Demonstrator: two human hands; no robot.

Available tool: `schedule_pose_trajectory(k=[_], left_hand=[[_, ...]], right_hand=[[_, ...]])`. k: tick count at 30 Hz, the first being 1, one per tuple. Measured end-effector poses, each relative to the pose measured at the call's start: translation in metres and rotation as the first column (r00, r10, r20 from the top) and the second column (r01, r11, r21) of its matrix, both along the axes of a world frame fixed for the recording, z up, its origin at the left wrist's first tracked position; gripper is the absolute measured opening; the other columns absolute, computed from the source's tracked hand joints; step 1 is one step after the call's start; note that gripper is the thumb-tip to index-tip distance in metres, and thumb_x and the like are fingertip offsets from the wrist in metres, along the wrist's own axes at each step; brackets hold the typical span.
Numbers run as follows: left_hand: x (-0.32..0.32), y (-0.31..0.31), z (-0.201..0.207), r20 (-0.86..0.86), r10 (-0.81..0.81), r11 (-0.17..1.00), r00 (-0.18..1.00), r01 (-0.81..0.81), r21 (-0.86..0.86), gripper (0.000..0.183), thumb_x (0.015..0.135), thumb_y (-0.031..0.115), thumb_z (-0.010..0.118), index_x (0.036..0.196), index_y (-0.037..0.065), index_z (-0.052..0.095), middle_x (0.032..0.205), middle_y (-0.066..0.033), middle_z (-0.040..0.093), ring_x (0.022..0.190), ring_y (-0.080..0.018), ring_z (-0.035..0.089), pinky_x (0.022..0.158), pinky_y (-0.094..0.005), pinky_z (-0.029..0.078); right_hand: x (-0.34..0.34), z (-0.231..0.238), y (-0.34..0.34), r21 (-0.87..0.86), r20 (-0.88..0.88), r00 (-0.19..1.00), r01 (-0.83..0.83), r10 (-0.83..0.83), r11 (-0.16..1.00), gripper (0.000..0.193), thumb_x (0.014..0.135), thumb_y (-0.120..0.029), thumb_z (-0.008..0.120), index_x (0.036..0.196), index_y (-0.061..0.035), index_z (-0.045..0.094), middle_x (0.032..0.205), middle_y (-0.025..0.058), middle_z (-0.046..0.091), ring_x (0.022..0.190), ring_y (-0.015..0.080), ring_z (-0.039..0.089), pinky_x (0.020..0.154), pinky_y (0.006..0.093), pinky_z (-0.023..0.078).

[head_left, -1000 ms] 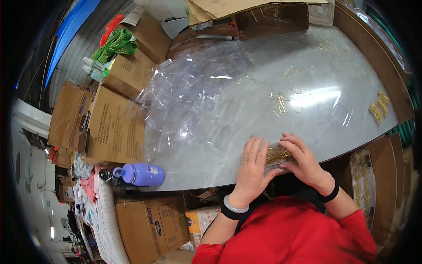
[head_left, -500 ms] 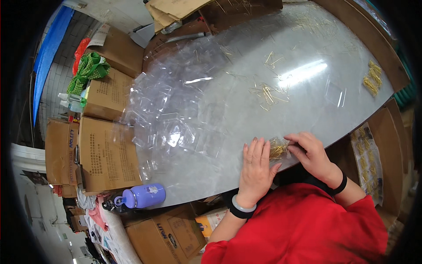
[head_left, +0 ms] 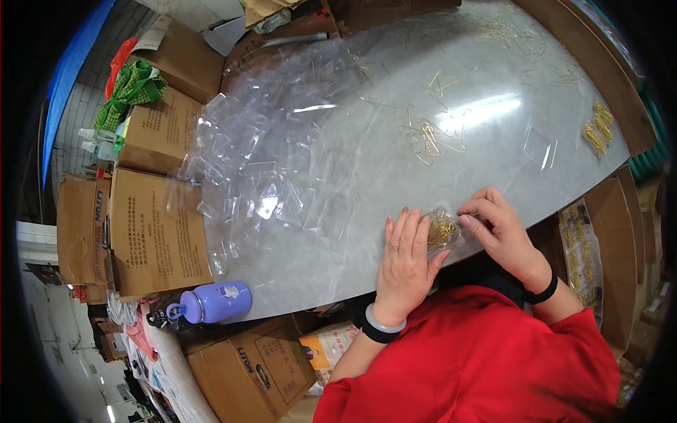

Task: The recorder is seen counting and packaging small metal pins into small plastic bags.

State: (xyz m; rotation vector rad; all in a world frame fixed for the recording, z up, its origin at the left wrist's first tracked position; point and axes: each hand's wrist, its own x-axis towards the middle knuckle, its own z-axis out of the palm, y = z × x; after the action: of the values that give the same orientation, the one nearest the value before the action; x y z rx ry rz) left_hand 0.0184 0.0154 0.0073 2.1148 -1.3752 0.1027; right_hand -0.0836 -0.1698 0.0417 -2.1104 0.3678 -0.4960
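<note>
A small clear plastic packet (head_left: pixel 443 229) with gold wire pieces inside lies near the table's front edge. My left hand (head_left: pixel 405 271) rests along its left side, palm down, fingers stretched out. On the opposite side, the thumb and forefinger of my right hand (head_left: pixel 502 236) are pinched together at the packet's clear edge. Farther up the table lie loose gold wire pieces (head_left: pixel 430 141), shaped like bent hooks. One empty clear sleeve (head_left: pixel 537 146) lies to their right. A heap of clear plastic sleeves (head_left: pixel 261 162) spreads over the table's left half.
Gold wire bundles (head_left: pixel 598 128) sit at the right edge. Below them, an open carton (head_left: pixel 617 233) holds filled packets (head_left: pixel 580 247). A purple bottle (head_left: pixel 218 303) stands at the front left corner, beside stacked cardboard boxes (head_left: pixel 159 233). Cardboard (head_left: pixel 599 60) borders the far right.
The view has shifted slightly. My left hand has eased away from the packet, so more of it shows, while my right fingers stay at its edge.
</note>
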Motion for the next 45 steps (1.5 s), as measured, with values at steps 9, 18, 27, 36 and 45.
schedule_pose_trajectory(k=[9,18,27,36,45], left_hand=[[0.0,0.001,0.001,0.007,0.001,0.999,1.0,-0.002,0.035,0.06,0.097,0.033,0.065,0.14,-0.003,0.046,0.149,-0.0206,0.043,0.139,-0.042,0.041,0.118,-0.0596,0.028],[0.001,-0.001,0.002,0.004,0.006,1.0,1.0,-0.006,0.022,0.061,0.097,0.034,0.065,0.141,-0.003,0.045,0.149,-0.0202,0.042,0.14,-0.0415,0.04,0.118,-0.0587,0.028],[-0.001,0.0,0.003,0.003,0.012,1.0,1.0,-0.012,0.028,0.061,0.095,0.033,0.067,0.14,-0.003,0.046,0.149,-0.0198,0.042,0.139,-0.0415,0.04,0.118,-0.0583,0.029],[0.0,-0.001,0.004,0.0,0.012,1.0,1.0,-0.012,0.022,0.062,0.095,0.032,0.067,0.142,-0.003,0.044,0.149,-0.0203,0.042,0.139,-0.0425,0.04,0.118,-0.0588,0.029],[-0.001,0.001,0.0,-0.022,0.021,0.999,1.0,-0.02,0.025,0.059,0.096,0.029,0.066,0.139,-0.004,0.046,0.15,-0.0221,0.041,0.14,-0.0436,0.038,0.118,-0.0594,0.028]], right_hand=[[-0.008,0.004,-0.005,-0.038,-0.153,0.987,-0.055,0.049,0.998,0.01,0.09,-0.013,0.07,0.091,-0.0039,0.067,0.088,0.0113,0.06,0.074,0.0303,0.062,0.065,0.0387,0.05],[0.001,0.008,0.011,-0.226,-0.071,0.995,-0.079,0.065,0.971,0.012,0.088,-0.013,0.073,0.09,-0.0063,0.064,0.089,0.0101,0.059,0.074,0.0317,0.063,0.063,0.0407,0.051],[-0.016,-0.003,0.001,-0.316,-0.128,0.985,-0.154,0.119,0.936,0.015,0.086,-0.012,0.074,0.091,-0.0057,0.062,0.087,0.0113,0.058,0.074,0.0329,0.063,0.063,0.0415,0.05],[0.0,0.003,0.01,0.004,-0.1,0.993,-0.056,0.056,0.998,0.01,0.091,-0.011,0.069,0.088,-0.0026,0.064,0.085,0.0142,0.06,0.075,0.0349,0.062,0.066,0.0423,0.049],[-0.011,-0.01,0.04,-0.478,-0.049,0.977,-0.207,0.209,0.853,0.06,0.09,-0.025,0.071,0.141,0.0004,0.051,0.143,0.0204,0.052,0.134,0.0405,0.048,0.112,0.0554,0.034]])
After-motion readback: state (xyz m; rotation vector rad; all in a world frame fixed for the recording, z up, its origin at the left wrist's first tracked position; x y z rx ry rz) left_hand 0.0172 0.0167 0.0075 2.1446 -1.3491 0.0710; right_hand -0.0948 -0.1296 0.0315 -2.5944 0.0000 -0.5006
